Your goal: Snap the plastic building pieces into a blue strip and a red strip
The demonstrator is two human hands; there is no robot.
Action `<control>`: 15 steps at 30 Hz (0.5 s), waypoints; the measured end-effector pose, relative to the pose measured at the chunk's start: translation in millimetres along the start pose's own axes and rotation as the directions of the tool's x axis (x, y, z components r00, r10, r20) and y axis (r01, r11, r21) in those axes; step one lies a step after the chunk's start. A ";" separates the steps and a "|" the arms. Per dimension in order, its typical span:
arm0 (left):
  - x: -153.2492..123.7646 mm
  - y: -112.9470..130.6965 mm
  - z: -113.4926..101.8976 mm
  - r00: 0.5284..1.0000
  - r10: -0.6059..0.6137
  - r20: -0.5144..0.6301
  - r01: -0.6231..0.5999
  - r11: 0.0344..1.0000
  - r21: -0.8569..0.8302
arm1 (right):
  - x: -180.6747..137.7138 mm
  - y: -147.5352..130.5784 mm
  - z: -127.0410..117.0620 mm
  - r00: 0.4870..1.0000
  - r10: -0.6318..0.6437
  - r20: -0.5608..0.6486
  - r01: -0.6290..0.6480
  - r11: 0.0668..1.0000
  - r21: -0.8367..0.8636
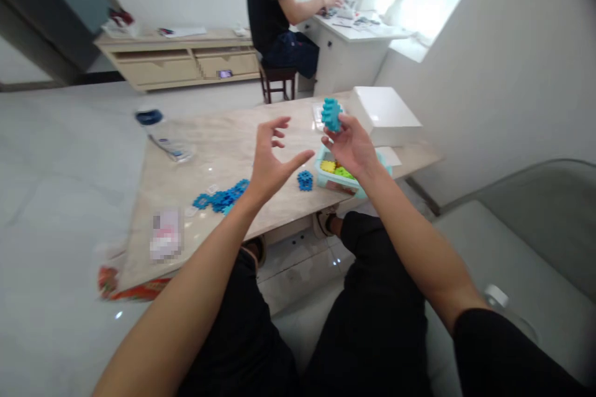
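My right hand (351,146) is raised above the low marble table (218,155) and pinches a teal toothed block assembly (331,114) between its fingertips. My left hand (270,158) hovers beside it with fingers spread and curled, holding nothing. Under my left wrist lies a flat chain of blue toothed pieces (222,197). A single blue piece (305,180) sits on the table between my hands. Below my right hand stands a teal tub (342,181) with yellow and green pieces in it.
A white box (384,113) stands at the table's far right corner. A clear water bottle with a blue cap (162,133) lies at the far left, a wrapped packet (165,236) near the front left. A person in black sits at a white desk (358,37) behind.
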State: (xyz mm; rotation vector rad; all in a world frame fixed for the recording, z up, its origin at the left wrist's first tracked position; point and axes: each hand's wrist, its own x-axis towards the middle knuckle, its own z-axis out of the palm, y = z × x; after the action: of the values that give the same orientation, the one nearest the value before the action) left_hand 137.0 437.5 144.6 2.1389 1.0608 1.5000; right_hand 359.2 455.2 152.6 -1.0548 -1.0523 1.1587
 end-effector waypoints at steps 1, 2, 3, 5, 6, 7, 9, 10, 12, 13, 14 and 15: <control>1.8 3.1 1.7 0.999 0.035 -0.008 -0.035 0.999 0.024 | 9.1 -4.5 -22.4 0.993 -0.083 -0.085 0.073 0.991 -0.114; 3.6 6.3 3.3 0.997 0.079 0.009 -0.079 0.996 0.051 | 16.8 -7.2 -46.0 0.974 -0.166 -0.152 0.130 0.966 -0.223; 5.2 10.0 4.6 0.990 0.135 0.041 -0.138 0.987 0.086 | 22.4 -7.6 -69.2 0.951 -0.235 -0.202 0.159 0.930 -0.330; 7.1 19.2 7.0 0.961 0.243 0.134 -0.261 0.955 0.139 | 26.5 -1.9 -108.8 0.910 -0.310 -0.277 0.118 0.832 -0.543; 7.4 24.5 8.3 0.943 0.281 0.177 -0.309 0.939 0.153 | 25.5 3.3 -123.4 0.897 -0.321 -0.305 0.055 0.763 -0.644; 7.3 29.7 9.8 0.928 0.307 0.213 -0.343 0.926 0.160 | 23.1 9.2 -134.1 0.892 -0.316 -0.324 -0.025 0.681 -0.732; 6.8 38.2 13.5 0.907 0.331 0.261 -0.379 0.911 0.162 | 16.2 20.3 -145.6 0.898 -0.271 -0.346 -0.183 0.486 -0.855; 6.7 40.9 15.5 0.901 0.336 0.276 -0.388 0.908 0.161 | 12.6 24.4 -148.0 0.905 -0.236 -0.353 -0.245 0.390 -0.888; 6.9 42.7 18.9 0.892 0.340 0.298 -0.398 0.904 0.158 | 6.8 29.7 -149.8 0.914 -0.166 -0.369 -0.327 0.233 -0.916; 7.2 42.2 20.1 0.890 0.341 0.304 -0.399 0.904 0.155 | 4.9 31.4 -150.2 0.917 -0.138 -0.373 -0.349 0.172 -0.921; 7.6 41.3 20.8 0.889 0.340 0.307 -0.398 0.905 0.151 | 3.9 33.0 -150.7 0.922 -0.116 -0.371 -0.358 0.119 -0.926; 7.9 40.1 21.1 0.889 0.338 0.310 -0.396 0.906 0.147 | 3.8 34.8 -151.1 0.927 -0.097 -0.361 -0.356 0.072 -0.932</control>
State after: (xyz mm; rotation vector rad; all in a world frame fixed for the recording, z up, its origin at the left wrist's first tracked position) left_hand 173.1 419.5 166.7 2.7265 0.7665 1.2171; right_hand 501.6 449.9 91.3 -2.4304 -1.4934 0.0774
